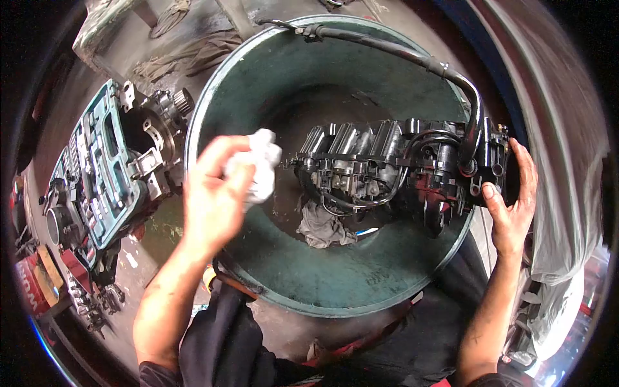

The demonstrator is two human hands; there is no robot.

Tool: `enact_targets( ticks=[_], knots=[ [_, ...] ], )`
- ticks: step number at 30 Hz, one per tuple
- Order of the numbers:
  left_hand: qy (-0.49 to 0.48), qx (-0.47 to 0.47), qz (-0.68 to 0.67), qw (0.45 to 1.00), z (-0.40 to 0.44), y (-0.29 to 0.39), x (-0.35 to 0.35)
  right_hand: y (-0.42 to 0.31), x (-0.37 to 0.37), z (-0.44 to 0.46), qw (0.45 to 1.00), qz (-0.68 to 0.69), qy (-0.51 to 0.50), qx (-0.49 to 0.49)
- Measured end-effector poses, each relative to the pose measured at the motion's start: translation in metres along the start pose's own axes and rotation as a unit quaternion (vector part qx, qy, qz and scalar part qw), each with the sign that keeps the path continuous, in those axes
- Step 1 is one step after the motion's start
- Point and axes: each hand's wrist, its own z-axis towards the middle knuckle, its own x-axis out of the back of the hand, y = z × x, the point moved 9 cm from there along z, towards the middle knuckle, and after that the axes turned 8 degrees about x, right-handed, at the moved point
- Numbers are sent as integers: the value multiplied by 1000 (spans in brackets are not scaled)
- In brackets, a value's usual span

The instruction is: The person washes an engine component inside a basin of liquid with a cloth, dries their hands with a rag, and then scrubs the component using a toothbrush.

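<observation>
My left hand (219, 184) is closed on a crumpled white rag (261, 164), held above the left part of a round green tub (222, 84). Over the tub's right half lies a black engine intake manifold (361, 158) with ribbed runners and thin tubes. From its right part a black hose (419, 61) curves up and along the far rim. My right hand (519, 200) grips the manifold's right end, thumb in front and fingers wrapped around the side. The rag and the manifold are apart.
A grey cloth (322, 226) and a blue-and-white brush-like item (366, 231) lie in the tub. To the left are a teal tool case (106, 168), a metal engine part (161, 132) and a red box (35, 284). Clear plastic sheeting (558, 226) hangs at the right.
</observation>
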Motion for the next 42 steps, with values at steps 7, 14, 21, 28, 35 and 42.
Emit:
enact_targets(
  ticks=[7,14,21,28,35,42],
  knots=[
    [-139,-473,323,808,-36,56,-135,-1,1,1,1000,5,10,13],
    [-61,-301,458,835,4,21,-91,-3,2,2,999,-8,21,29],
    [-135,-79,164,974,18,9,-133,-8,3,2,999,-9,26,22],
    [-327,52,133,934,49,-2,-150,-6,2,4,999,-7,29,24],
    [-334,-123,228,906,64,-9,-152,-8,2,3,999,-2,26,30],
    [-288,-162,340,881,42,28,-141,-8,2,2,999,-18,21,41]
  ],
)
